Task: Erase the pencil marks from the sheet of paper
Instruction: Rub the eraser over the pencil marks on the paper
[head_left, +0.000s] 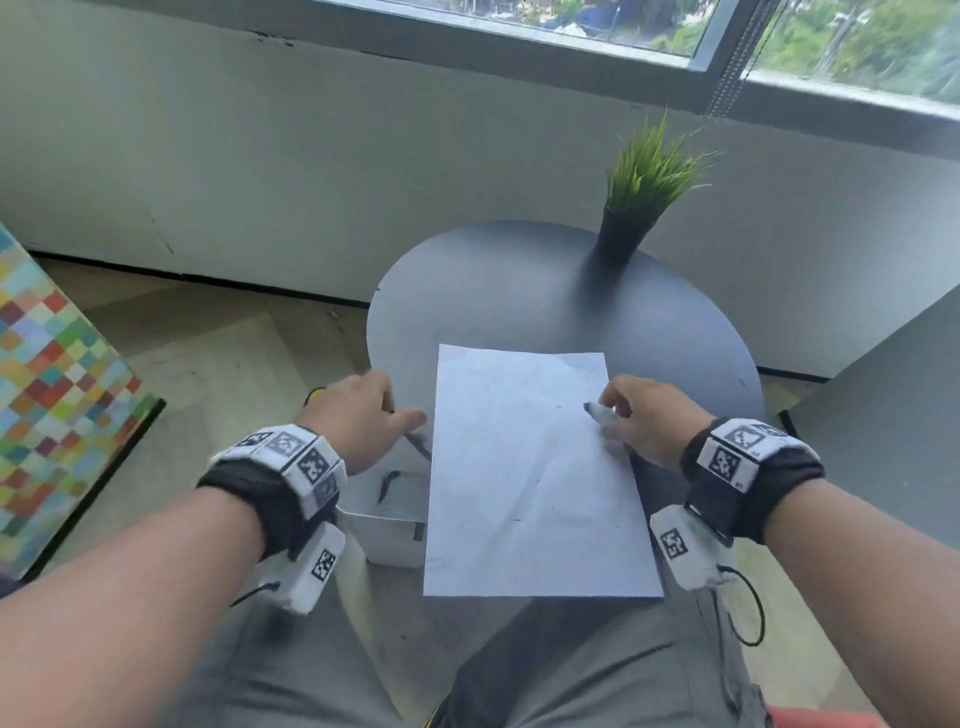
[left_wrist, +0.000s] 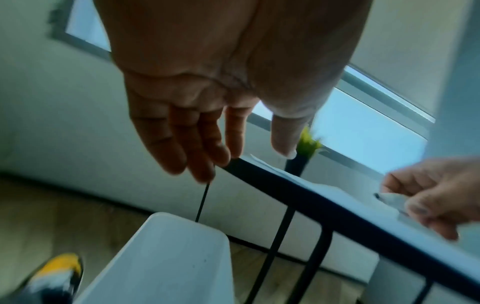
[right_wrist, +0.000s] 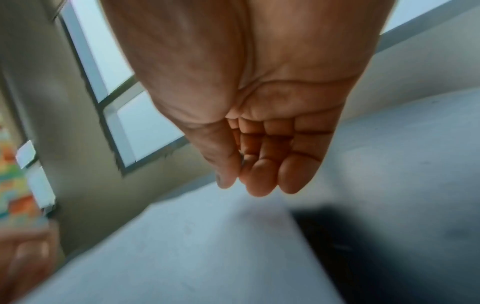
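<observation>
A white sheet of paper (head_left: 530, 467) lies on the near half of a round dark table (head_left: 519, 291) and overhangs its front edge. A few short faint pencil marks (head_left: 517, 518) are scattered over the sheet. My right hand (head_left: 608, 415) hovers at the paper's right edge and pinches a white eraser (head_left: 597, 413) with a dark tip; the same eraser (left_wrist: 391, 198) appears in the left wrist view. My left hand (head_left: 395, 410) is beside the sheet's left edge at the table's rim, fingers relaxed and holding nothing. A thin dark stick (left_wrist: 202, 201) shows just below its fingertips (left_wrist: 207, 168); I cannot tell what it is.
A potted grass plant (head_left: 634, 208) stands at the table's far side. A white bin (head_left: 384, 535) sits on the floor under the table's left edge. A colourful checked panel (head_left: 52, 389) stands at the left, a grey panel (head_left: 883, 415) at the right. My knees are under the paper.
</observation>
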